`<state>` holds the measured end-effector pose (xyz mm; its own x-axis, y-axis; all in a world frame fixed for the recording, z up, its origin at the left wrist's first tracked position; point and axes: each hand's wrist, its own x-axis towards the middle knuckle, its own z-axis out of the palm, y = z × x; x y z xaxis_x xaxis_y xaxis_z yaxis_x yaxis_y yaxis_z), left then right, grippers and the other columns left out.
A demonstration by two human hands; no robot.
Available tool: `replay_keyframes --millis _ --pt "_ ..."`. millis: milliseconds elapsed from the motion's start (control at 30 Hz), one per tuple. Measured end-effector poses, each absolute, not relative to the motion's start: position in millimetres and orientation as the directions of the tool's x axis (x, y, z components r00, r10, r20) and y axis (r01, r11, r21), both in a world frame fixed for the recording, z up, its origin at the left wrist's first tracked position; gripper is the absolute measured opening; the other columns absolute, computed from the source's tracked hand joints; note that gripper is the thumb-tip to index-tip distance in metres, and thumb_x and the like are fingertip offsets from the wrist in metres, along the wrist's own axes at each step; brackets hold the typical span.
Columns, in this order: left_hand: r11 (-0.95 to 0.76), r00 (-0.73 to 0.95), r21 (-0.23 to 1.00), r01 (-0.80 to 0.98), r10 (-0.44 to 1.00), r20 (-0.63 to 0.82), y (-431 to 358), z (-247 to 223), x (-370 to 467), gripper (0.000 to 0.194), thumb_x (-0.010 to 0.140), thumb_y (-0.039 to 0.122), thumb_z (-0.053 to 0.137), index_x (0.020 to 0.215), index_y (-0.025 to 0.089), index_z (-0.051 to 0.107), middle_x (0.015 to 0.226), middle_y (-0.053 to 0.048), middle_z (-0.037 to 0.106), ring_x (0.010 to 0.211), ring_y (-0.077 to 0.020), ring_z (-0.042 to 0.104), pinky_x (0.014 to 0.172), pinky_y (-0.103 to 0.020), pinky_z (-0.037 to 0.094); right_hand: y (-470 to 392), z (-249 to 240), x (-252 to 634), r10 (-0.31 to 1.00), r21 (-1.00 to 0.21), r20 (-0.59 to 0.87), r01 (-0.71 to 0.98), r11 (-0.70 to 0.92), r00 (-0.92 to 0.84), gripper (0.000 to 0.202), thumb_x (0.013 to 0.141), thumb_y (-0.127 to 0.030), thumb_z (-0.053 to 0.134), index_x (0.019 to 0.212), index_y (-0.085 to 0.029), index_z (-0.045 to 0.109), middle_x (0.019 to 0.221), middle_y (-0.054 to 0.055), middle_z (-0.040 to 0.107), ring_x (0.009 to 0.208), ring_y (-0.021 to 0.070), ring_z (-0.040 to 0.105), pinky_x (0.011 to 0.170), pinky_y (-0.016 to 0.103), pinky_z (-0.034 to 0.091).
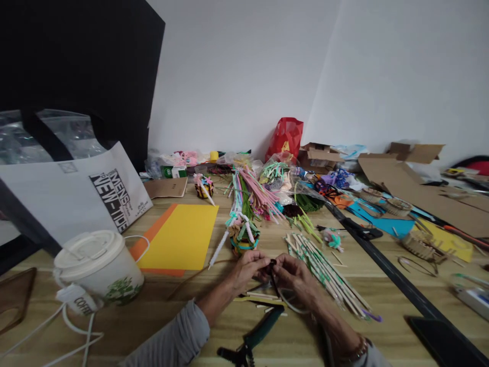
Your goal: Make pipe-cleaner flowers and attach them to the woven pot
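My left hand and my right hand meet low in the middle of the view, both with fingers pinched. Between them they hold a thin dark brown strip, one end of which hangs down from my right fingers. Right behind my left hand stands a small decorated basket with felt-like flowers and a twisted white stem. A dark green-handled hand tool, perhaps pliers, lies on the table below my hands. Short pale stick pieces lie just under my fingers.
Right of my hands lies a bundle of pale sticks. Yellow card and a lidded white pot with cables are on the left. Craft stems, a red bag and cardboard fill the back.
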<state>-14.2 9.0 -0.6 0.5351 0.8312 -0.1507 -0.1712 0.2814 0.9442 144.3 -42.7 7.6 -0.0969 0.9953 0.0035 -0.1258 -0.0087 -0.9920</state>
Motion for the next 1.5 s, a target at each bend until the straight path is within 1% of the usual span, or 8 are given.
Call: replay_keyframes --millis 167,300,533,733,900,1133,1300,1500 --pt "0.168 0.501 0.974 -0.153 0.863 -0.070 9.5 -2.0 -12.3 0.047 0.062 0.054 0.076 0.076 0.013 0.060 0.063 0.000 0.061 0.051 -0.0096 0.055 0.052 -0.021 0.045 -43.3 9.8 143.6 0.993 -0.985 -0.087 -0.143 -0.096 -0.074 0.044 0.066 -0.058 0.075 0.071 -0.018 0.058 0.059 -0.002 0.057 0.048 0.0099 0.049 0.044 0.020 0.038" --pt "0.065 0.493 0.988 -0.138 0.870 0.011 10.3 -4.6 -10.8 0.044 0.065 0.054 0.073 0.075 0.013 0.060 0.064 0.000 0.060 0.054 -0.0097 0.053 0.053 -0.021 0.043 -43.0 11.3 143.0 0.992 -0.976 -0.111 -0.184 -0.120 -0.059 0.042 0.063 -0.055 0.079 0.070 -0.018 0.060 0.058 -0.002 0.057 0.050 0.0109 0.051 0.044 0.021 0.040" --pt "0.021 0.443 0.992 -0.124 0.896 0.036 7.4 -5.9 -8.7 0.037 0.069 0.049 0.071 0.072 0.014 0.058 0.062 0.001 0.057 0.056 -0.0100 0.051 0.054 -0.021 0.039 -44.0 8.0 142.8 0.996 -0.986 -0.024 -0.164 -0.038 -0.083 0.040 0.068 -0.053 0.076 0.073 -0.017 0.060 0.060 -0.001 0.057 0.051 0.0101 0.049 0.047 0.021 0.037" --pt "0.032 0.420 0.994 -0.108 0.907 0.017 5.0 -1.2 -9.3 0.029 0.071 0.041 0.070 0.070 0.015 0.056 0.061 0.002 0.056 0.056 -0.0103 0.050 0.055 -0.021 0.039 -43.1 -4.0 141.0 0.998 -0.992 0.020 -0.125 0.012 -0.066 0.040 0.072 -0.053 0.074 0.070 -0.016 0.058 0.057 -0.003 0.051 0.048 0.0084 0.041 0.045 0.020 0.031" --pt "0.004 0.399 0.996 -0.090 0.916 0.032 5.5 0.0 -9.7 0.027 0.070 0.038 0.071 0.069 0.014 0.058 0.061 0.002 0.056 0.057 -0.0100 0.050 0.056 -0.021 0.039 -43.7 -7.7 139.4 0.998 -0.992 0.046 -0.116 0.040 -0.050 0.038 0.075 -0.049 0.073 0.070 -0.015 0.058 0.058 -0.003 0.051 0.051 0.0079 0.042 0.046 0.019 0.032" --pt "0.145 0.466 0.959 -0.243 0.885 -0.016 8.7 1.2 -10.6 0.043 0.068 0.054 0.072 0.074 0.012 0.063 0.067 -0.001 0.060 0.060 -0.0124 0.055 0.058 -0.024 0.044 -45.2 10.3 142.3 0.995 -0.980 -0.100 -0.175 -0.097 0.007 0.042 0.063 -0.053 0.080 0.072 -0.017 0.060 0.062 -0.002 0.057 0.050 0.0088 0.049 0.046 0.020 0.043" --pt "0.206 0.528 0.938 -0.279 0.848 -0.029 6.8 4.7 -12.7 0.044 0.058 0.041 0.083 0.087 0.011 0.070 0.080 -0.007 0.068 0.069 -0.0143 0.061 0.064 -0.024 0.047 -42.8 6.9 149.3 0.989 -0.964 -0.150 -0.223 -0.145 0.007 0.040 0.064 -0.051 0.080 0.075 -0.018 0.061 0.061 -0.003 0.057 0.048 0.0074 0.049 0.044 0.017 0.041" --pt "0.244 0.531 0.935 -0.260 0.844 -0.073 7.1 1.5 -13.8 0.039 0.055 0.036 0.085 0.081 0.010 0.072 0.075 -0.006 0.068 0.062 -0.0120 0.060 0.062 -0.023 0.046 -42.8 12.9 151.8 0.993 -0.981 -0.115 -0.160 -0.111 0.018 0.041 0.070 -0.056 0.073 0.080 -0.018 0.063 0.068 0.000 0.060 0.055 0.0091 0.053 0.046 0.017 0.043"
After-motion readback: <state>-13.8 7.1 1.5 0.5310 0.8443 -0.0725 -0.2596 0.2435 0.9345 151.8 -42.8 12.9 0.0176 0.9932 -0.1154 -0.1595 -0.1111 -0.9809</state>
